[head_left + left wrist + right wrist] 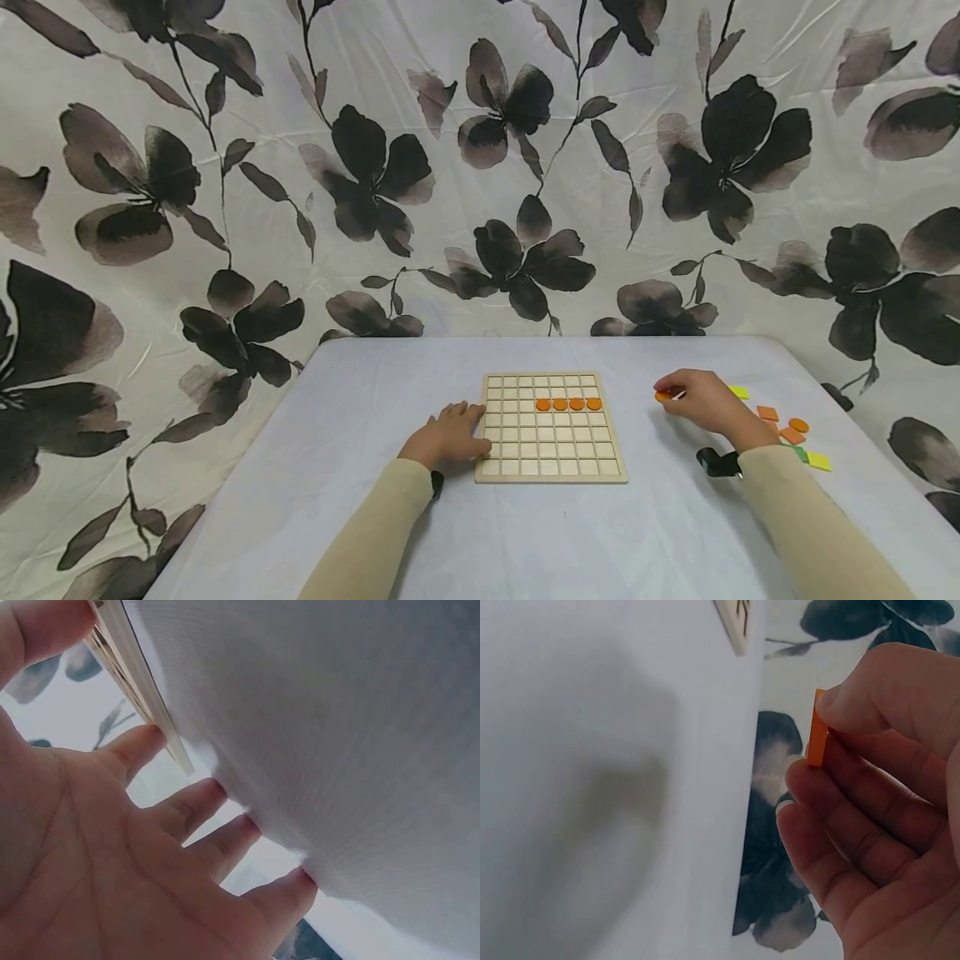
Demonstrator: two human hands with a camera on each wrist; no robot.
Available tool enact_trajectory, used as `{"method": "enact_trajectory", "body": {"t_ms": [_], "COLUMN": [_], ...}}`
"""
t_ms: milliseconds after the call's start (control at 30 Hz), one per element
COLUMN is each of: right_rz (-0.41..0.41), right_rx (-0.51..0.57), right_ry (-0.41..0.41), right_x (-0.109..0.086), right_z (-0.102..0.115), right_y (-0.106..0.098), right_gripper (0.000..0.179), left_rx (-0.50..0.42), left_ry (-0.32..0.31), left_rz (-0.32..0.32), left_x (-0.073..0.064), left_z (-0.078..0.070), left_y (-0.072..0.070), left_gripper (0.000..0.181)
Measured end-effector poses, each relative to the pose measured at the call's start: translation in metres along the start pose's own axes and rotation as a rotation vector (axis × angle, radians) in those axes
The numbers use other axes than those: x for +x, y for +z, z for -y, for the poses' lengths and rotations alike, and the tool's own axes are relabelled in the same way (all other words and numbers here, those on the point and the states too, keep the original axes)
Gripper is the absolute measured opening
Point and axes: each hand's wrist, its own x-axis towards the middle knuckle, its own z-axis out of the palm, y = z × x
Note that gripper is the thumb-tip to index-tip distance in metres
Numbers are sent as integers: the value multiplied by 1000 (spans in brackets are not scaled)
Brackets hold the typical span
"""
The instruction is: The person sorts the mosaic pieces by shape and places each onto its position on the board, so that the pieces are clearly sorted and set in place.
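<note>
A light wooden grid board (525,450) lies on the table, with several orange discs (560,405) side by side in one row toward its right edge. At the board's left edge my left hand (447,435) rests with fingers spread; in the left wrist view its thumb and index finger touch the board's edge (139,675) while the other fingertips rest on the tabletop. Right of the board, my right hand (705,402) pinches an orange disc (818,731) between thumb and fingers, held above the table. That disc shows edge-on in the right wrist view.
Loose pieces lie at the right, partly behind the right forearm: an orange disc (798,425), orange squares (767,412), yellow pieces (819,462) and a green piece (801,453). A white cloth covers the table (555,542). Floral fabric (450,167) hangs behind it.
</note>
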Motion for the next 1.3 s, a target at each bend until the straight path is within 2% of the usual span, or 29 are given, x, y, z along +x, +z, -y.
{"method": "enact_trajectory", "body": {"t_ms": [567,800,1100,1300], "right_rz": [13,34,16,35], "right_rx": [14,26,2,24], "right_ry": [-74,-79,-203,-216], "right_x": [20,29,37,41], "right_z": [21,34,55,67], "right_y": [19,32,50,57], "right_gripper": [32,31,26,26], "left_rx": [3,8,10,17], "left_ry": [0,0,-2,-3], "left_rz": [-10,-7,-20,-24], "left_x": [-1,0,2,2], "left_z": [-2,-1,1,0], "left_y": [-3,-1,2,2], "left_gripper": [74,74,75,75]}}
